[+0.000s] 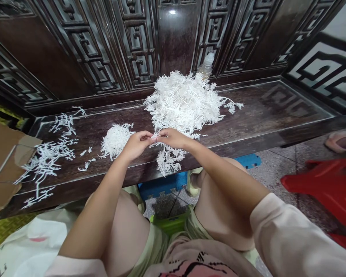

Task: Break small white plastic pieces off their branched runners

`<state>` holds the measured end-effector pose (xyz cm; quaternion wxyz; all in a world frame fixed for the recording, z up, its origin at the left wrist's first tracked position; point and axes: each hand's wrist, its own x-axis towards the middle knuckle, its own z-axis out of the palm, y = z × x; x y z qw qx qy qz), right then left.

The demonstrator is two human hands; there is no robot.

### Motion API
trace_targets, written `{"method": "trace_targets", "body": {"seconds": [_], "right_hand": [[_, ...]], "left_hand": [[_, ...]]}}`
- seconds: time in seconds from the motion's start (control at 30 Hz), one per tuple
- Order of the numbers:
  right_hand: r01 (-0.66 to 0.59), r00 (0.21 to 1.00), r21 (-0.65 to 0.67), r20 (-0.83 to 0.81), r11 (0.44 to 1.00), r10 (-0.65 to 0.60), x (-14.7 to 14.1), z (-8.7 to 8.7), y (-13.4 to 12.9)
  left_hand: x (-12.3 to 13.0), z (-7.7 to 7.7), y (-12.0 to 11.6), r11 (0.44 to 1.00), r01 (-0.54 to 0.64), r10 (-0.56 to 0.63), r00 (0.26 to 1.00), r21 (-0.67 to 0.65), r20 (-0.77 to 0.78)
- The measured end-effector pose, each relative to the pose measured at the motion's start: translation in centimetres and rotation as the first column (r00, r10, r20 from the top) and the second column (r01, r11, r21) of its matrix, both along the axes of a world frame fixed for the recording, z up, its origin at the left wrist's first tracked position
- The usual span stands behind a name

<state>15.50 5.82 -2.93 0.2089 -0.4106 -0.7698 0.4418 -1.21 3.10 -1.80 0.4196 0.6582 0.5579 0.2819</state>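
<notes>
My left hand (137, 145) and my right hand (174, 138) meet above the front of a dark carved wooden bench top (248, 111). Their fingertips pinch a white branching plastic sprig (167, 161), which hangs down below my right hand. A large loose heap of similar white sprigs (181, 102) lies just beyond my hands. To the left of my left hand sits a smaller, dense white bunch (115, 141). Further left, thin white sprigs (49, 157) lie scattered along the wood.
A carved dark wood panel (138, 42) rises behind the bench, with a plastic bottle (206, 66) behind the heap. Cardboard (5, 161) sits at the left edge. A red plastic stool (323, 192) stands on the floor at right, and a white plastic bag (29, 242) lies at lower left.
</notes>
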Motion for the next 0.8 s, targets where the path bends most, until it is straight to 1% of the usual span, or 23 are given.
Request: {"method": "trace_targets", "body": {"seconds": [0.07,0.2,0.3,0.43,0.57,0.67,0.8], "right_hand": [[-0.015,1.0,-0.014,-0.024,1.0,0.015,-0.1,0.0,-0.1],[-0.021,0.999,-0.049,-0.04,0.999,0.019,-0.1,-0.1,-0.1],[-0.015,0.999,-0.043,-0.052,0.999,0.013,-0.3,-0.1,-0.2],[0.011,0.997,-0.053,-0.079,0.999,-0.015,-0.6,0.4,-0.3],[0.014,0.994,-0.061,-0.108,0.998,-0.02,-0.8,0.9,-0.4],[0.022,0.994,-0.061,-0.104,0.998,-0.028,-0.9,1.0,-0.3],[0.042,0.991,-0.07,-0.124,0.997,-0.051,-1.2,1.0,-0.3]], "left_hand": [[-0.2,-0.2,0.1,1.0,-0.004,0.004,1.0,-0.001,0.014],[-0.1,-0.7,0.3,0.997,-0.079,0.079,0.995,0.005,0.055],[0.3,-1.1,0.3,0.99,-0.141,0.138,0.981,0.01,0.139],[0.9,-1.3,0.2,0.958,-0.286,0.275,0.917,-0.006,0.288],[1.2,-1.5,0.3,0.917,-0.398,0.377,0.852,-0.017,0.363],[1.9,-1.9,0.2,0.894,-0.446,0.424,0.82,-0.035,0.385],[2.7,-2.4,0.4,0.886,-0.456,0.445,0.777,-0.089,0.445]]}}
